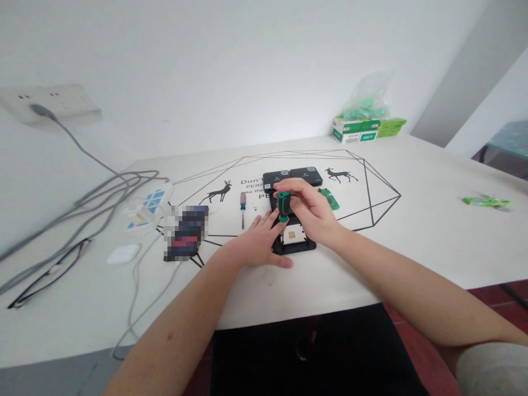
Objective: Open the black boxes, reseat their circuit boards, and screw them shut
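My right hand (307, 212) is closed round the green-and-black handle of a screwdriver (283, 205), held upright over a small black device (293, 242) whose open top shows a pale board inside. My left hand (258, 242) lies on the table with fingers stretched out, pressing against the device's left side. Two more black boxes (293, 177) sit just behind. A small green circuit board (329, 198) lies to the right of my right hand. A second screwdriver (243, 208) with a red and blue handle lies to the left.
The white table (412, 231) carries a printed deer and line pattern. At the left lie a power strip (149, 206), grey cables (103, 192), glasses (49, 272), a white case (122, 254) and a blurred dark object (186, 232). Green boxes (367, 127) stand at the back; a green packet (487, 202) lies far right.
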Demonstrator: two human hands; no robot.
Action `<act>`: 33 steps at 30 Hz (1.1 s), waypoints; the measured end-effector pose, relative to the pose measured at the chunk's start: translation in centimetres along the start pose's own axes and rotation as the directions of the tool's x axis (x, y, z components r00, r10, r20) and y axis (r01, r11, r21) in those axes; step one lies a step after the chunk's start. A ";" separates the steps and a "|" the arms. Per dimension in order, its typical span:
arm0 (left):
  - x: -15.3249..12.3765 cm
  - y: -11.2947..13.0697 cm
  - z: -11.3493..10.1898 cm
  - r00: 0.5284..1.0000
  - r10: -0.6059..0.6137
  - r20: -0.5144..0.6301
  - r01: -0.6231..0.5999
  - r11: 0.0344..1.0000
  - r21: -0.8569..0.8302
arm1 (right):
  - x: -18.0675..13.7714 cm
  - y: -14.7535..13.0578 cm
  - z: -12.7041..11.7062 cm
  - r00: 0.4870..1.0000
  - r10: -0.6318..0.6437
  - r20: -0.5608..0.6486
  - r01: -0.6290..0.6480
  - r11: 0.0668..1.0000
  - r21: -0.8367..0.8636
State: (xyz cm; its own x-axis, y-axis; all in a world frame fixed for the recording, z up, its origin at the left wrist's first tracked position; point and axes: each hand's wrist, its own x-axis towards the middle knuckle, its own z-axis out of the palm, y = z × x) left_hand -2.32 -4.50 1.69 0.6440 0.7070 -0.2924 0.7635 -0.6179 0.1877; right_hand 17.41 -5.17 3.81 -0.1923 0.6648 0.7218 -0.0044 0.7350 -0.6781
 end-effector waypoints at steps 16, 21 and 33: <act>0.0 -0.3 0.0 0.997 0.061 -0.038 -0.062 0.998 -0.025 | 0.0 0.2 0.6 0.982 0.177 0.064 -0.187 0.948 0.256; -0.1 0.2 -0.2 1.000 0.012 -0.002 -0.012 1.000 -0.025 | 0.0 0.1 -0.1 0.991 0.121 0.060 -0.126 0.988 0.093; 0.0 0.1 0.0 1.000 -0.011 -0.012 0.011 1.000 0.025 | -0.3 0.4 -0.1 0.995 0.072 0.066 -0.075 0.996 0.054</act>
State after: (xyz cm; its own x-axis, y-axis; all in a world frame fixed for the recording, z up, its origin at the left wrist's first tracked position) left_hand -2.24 -4.58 1.70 0.6360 0.7178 -0.2833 0.7694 -0.6183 0.1606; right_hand 17.59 -5.06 3.36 -0.2566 0.7056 0.6605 -0.0430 0.6744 -0.7371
